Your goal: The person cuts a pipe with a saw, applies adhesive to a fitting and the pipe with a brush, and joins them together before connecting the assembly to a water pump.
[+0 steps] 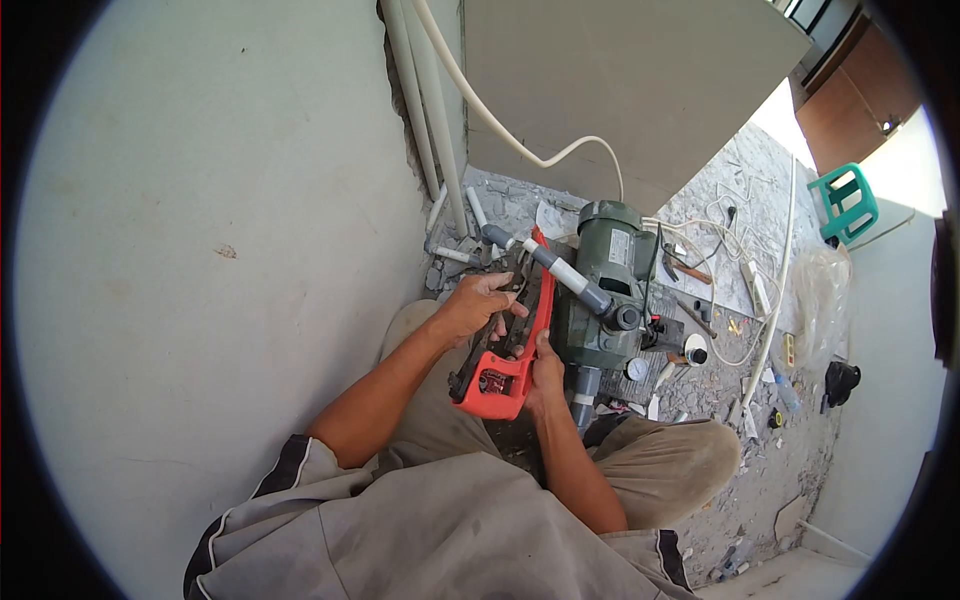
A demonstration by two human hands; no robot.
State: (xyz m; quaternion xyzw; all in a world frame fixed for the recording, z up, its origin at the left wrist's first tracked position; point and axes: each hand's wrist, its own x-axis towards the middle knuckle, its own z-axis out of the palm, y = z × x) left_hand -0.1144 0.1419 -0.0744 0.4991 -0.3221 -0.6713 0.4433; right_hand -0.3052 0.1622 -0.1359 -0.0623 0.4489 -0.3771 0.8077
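Observation:
A red hacksaw [543,305] with a dark strip along its left side lies slanted in front of me, its handle [492,388] toward my lap. My right hand [545,375] is closed around the red frame just above the handle. At the saw's left side is my left hand [478,306], fingers bent and apart, their tips right at the dark strip. Directly beyond the saw stands a dark green water pump [608,270]. A white pipe with grey fittings [562,270] runs from the pump across the saw's upper end.
White pipes [425,100] rise along the wall at left. Rubble, a hammer [690,270], a pressure gauge [637,369] and a power strip [755,288] lie on the floor to the right. A green stool [848,205] and clear plastic sheeting [820,300] are farther off.

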